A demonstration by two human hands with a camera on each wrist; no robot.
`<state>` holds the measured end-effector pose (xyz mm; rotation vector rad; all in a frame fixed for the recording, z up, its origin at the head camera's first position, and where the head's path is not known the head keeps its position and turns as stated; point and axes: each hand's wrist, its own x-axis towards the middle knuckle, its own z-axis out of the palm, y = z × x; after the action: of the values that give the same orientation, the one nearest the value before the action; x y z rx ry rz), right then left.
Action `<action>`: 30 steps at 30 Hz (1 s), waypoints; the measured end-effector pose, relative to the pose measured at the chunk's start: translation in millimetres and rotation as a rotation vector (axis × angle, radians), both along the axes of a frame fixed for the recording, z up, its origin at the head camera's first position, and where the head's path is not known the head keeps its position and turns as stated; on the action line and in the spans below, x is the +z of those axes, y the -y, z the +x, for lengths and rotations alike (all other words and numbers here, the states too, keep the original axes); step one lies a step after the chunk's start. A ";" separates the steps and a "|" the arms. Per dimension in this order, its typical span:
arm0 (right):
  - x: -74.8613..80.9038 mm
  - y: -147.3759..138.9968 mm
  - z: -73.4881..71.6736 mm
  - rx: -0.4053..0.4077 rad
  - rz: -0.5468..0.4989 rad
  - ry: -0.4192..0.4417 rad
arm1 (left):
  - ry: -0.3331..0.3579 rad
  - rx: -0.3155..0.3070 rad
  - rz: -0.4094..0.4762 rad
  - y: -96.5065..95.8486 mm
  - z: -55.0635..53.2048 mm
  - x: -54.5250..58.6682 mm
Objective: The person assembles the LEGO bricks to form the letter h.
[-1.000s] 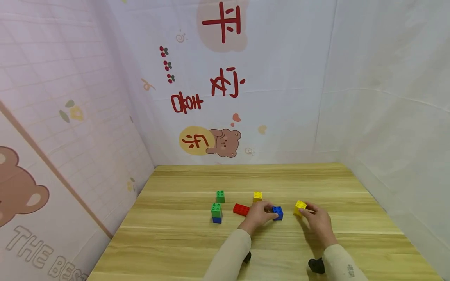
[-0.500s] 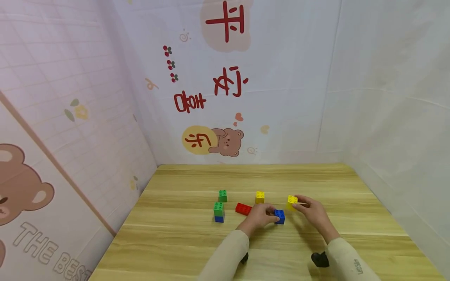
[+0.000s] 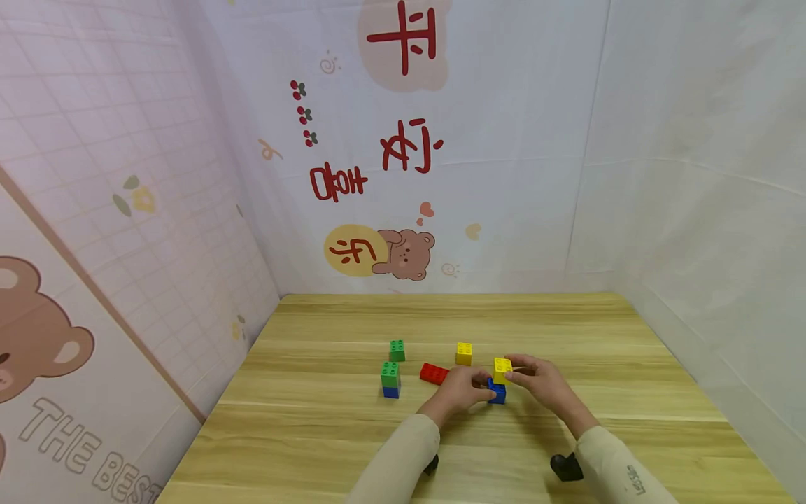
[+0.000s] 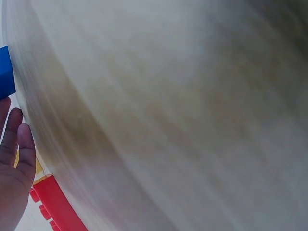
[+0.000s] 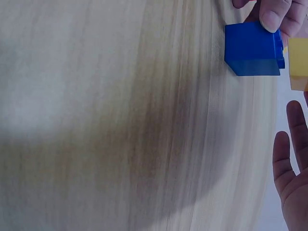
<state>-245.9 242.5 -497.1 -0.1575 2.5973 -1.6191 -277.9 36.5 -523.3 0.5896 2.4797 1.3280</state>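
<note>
My left hand (image 3: 458, 389) holds a blue toy building block (image 3: 497, 394) low over the tabletop, its thumb at the near side. From the right, my right hand (image 3: 543, 383) pinches a yellow block (image 3: 502, 369) just above the blue one. In the right wrist view a narrow gap shows between the yellow block (image 5: 298, 62) and the studs of the blue block (image 5: 252, 48). The left wrist view catches only part of the blue block (image 4: 6, 72) at its left edge. A red brick (image 3: 434, 374) lies beside my left hand, partly hidden by it.
A second yellow block (image 3: 464, 353) stands behind my left hand. To the left are a lone green block (image 3: 397, 351) and a stack with a green block (image 3: 390, 374) on a blue one (image 3: 391, 392). Printed cloth (image 3: 504, 140) walls the wooden table (image 3: 302, 434).
My right hand has carried the yellow block leftward until it is over the blue block. My left hand has stayed nearly in place, holding the blue block.
</note>
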 end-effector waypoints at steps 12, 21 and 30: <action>-2.5 -0.1 1.0 0.061 -0.016 -0.016 | -0.013 -0.003 0.011 -1.0 -0.7 0.5; -2.4 -1.7 2.9 0.086 -0.017 0.002 | 0.016 0.023 0.013 -2.0 -0.9 -1.8; -4.3 -1.7 1.0 0.120 -0.019 -0.008 | 0.037 0.018 -0.004 -1.7 -2.9 -1.9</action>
<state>-244.9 244.3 -501.4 -0.3154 2.5254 -1.6054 -280.8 38.3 -525.2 0.5385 2.4628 1.3286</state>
